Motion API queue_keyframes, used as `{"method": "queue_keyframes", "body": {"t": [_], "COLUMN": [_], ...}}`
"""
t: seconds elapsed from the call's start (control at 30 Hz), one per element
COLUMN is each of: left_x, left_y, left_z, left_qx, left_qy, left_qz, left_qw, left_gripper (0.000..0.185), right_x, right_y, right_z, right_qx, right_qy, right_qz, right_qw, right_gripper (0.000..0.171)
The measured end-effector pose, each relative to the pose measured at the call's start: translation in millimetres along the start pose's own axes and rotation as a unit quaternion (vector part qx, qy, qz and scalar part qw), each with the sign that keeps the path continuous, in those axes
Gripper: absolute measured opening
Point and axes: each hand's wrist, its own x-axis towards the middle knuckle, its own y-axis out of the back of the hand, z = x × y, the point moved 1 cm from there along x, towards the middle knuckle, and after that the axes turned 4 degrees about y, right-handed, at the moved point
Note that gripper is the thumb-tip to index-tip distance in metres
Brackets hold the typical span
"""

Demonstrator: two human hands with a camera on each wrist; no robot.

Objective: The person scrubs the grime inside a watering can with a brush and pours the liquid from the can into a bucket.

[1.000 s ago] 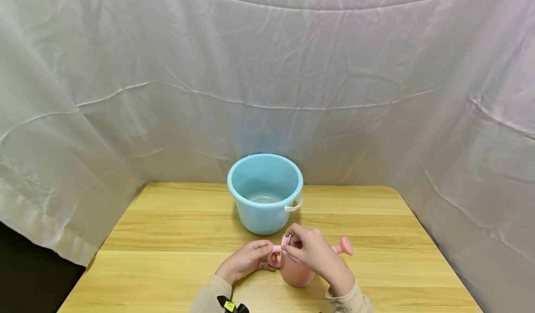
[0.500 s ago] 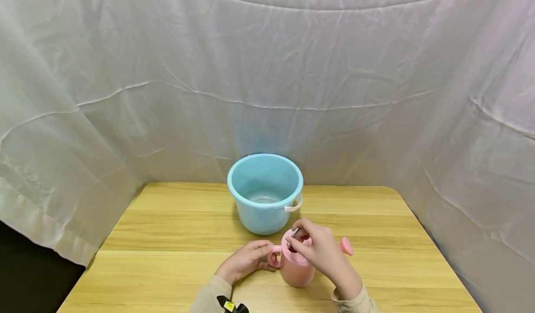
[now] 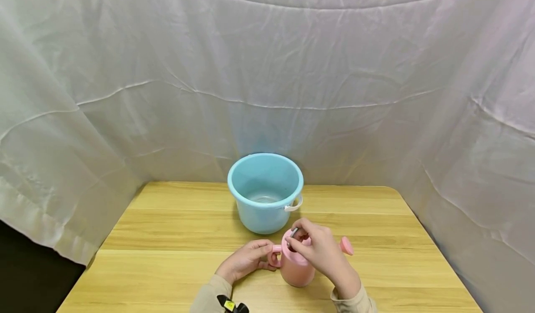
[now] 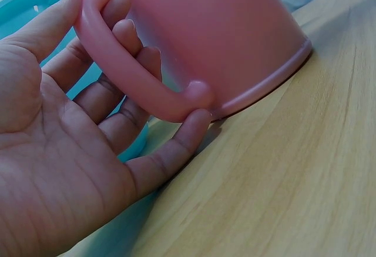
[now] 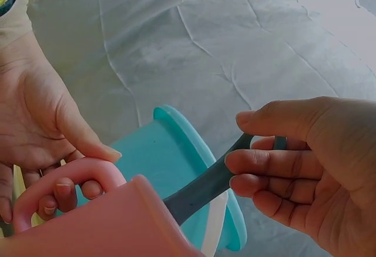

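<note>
A pink watering can (image 3: 296, 274) stands upright on the table, its spout rose (image 3: 346, 246) out to the right. My left hand (image 3: 246, 260) holds the can's loop handle (image 4: 126, 72), with several fingers passed through the loop and the thumb on top. Over the can's opening, my right hand (image 3: 321, 253) pinches a slim grey handle (image 5: 202, 191) between thumb and fingers. This handle slants down into the can. Whatever is at its lower end is hidden inside, so I cannot tell the tool's kind.
Just behind the can stands a light blue bucket (image 3: 263, 220) with a white bail handle (image 3: 294, 205) hanging on its right side. Wood-grain table (image 3: 167, 238) lies around them. Pale cloth (image 3: 267, 71) hangs behind and at both sides.
My right hand has shifted slightly right, uncovering more of the can's opening and the grey handle. Over the last half second it barely moves. My left hand and the can stay put.
</note>
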Motion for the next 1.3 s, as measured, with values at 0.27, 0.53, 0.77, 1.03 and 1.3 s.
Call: {"method": "queue_keyframes", "body": {"t": [0.27,0.53,0.77,1.03,1.3], "left_x": [-0.4,1.3,0.7,-0.5,0.0], "left_y": [0.0,-0.8,-0.2,-0.1,0.4], "left_z": [0.4,0.2,0.0,-1.0,-2.3], "left_qx": [0.001,0.005,0.002,0.002,0.004], "left_qy": [-0.002,-0.005,-0.004,0.006,0.004], "left_qz": [-0.001,0.002,0.002,0.004,0.005], "left_qw": [1.0000,1.0000,1.0000,1.0000,1.0000], "left_gripper": [0.024,0.024,0.026,0.025,0.024], "right_x": [1.3,1.6,2.7,2.6,1.8], "right_y": [-6.8,-14.0,-14.9,-15.2,-11.6], "right_z": [4.3,7.8,9.0,9.3,8.5], "right_qx": [0.009,-0.002,-0.030,-0.048,-0.084], "right_qy": [-0.032,-0.123,-0.154,-0.165,-0.144], "right_qz": [-0.033,-0.084,-0.091,-0.087,-0.025], "right_qw": [0.999,0.989,0.983,0.981,0.986], "right_gripper": [0.021,0.023,0.026,0.025,0.025]}}
